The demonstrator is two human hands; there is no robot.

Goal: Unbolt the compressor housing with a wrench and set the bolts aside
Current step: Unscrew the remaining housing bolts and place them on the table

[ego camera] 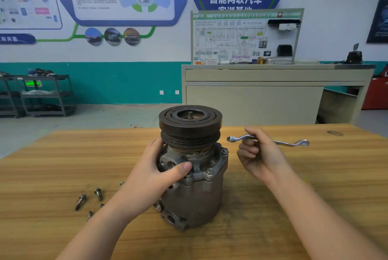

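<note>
A grey metal compressor stands upright on the wooden table, its dark pulley on top. My left hand grips the upper housing from the left, thumb across the front. My right hand holds a silver double-ended ring wrench in the air just right of the pulley, apart from the housing. Bolts still sit in the housing flange at the front and right. Several removed bolts lie on the table to the left, partly hidden by my left forearm.
Beyond the table stand a beige cabinet with a wiring display board and a dark shelf cart at the left wall. A red cabinet stands far right.
</note>
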